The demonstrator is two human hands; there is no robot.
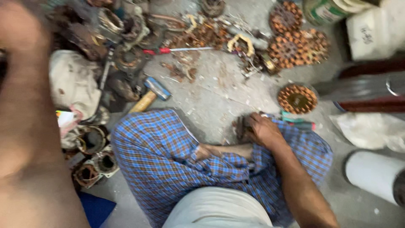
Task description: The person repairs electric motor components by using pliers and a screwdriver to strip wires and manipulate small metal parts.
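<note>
One right hand (262, 128) seemingly grips dark part (241, 128) | left hand (19, 25) blurred, grip unclear | hammer (151, 95) near knee

I count three copper-wound stators (297, 98), one hammer (152, 93), one red-handled screwdriver (175, 50), and one white cylinder (373, 175) on the floor.

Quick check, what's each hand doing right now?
Left hand: raised close to the camera, badly blurred; open or closed cannot be told.
Right hand: closed on a small dark object by the knee.
</note>
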